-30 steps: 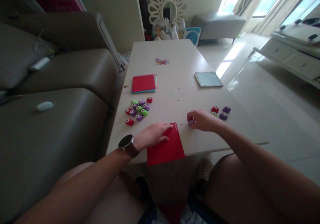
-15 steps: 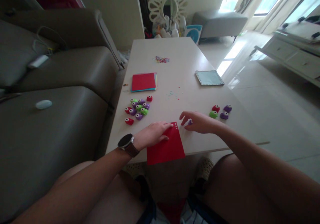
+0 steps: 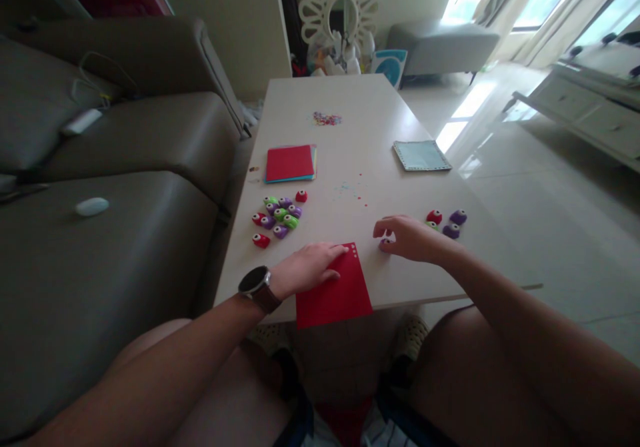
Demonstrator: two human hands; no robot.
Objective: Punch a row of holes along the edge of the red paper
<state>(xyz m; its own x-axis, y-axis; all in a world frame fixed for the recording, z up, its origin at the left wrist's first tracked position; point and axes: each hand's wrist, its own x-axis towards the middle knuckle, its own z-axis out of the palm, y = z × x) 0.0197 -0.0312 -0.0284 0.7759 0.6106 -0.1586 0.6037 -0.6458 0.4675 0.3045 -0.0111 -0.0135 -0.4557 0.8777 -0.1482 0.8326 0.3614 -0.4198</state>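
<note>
- Red paper [image 3: 340, 300]: press evenly beneath flattened left hand [image 3: 313, 266].
- Purple punch [image 3: 385, 246], two o'clock from paper: steady with curled right hand [image 3: 411, 239]; grip unclear.

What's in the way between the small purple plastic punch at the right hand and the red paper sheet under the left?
Nothing visible: only smooth white tabletop shows between the punch and sheet.
</note>
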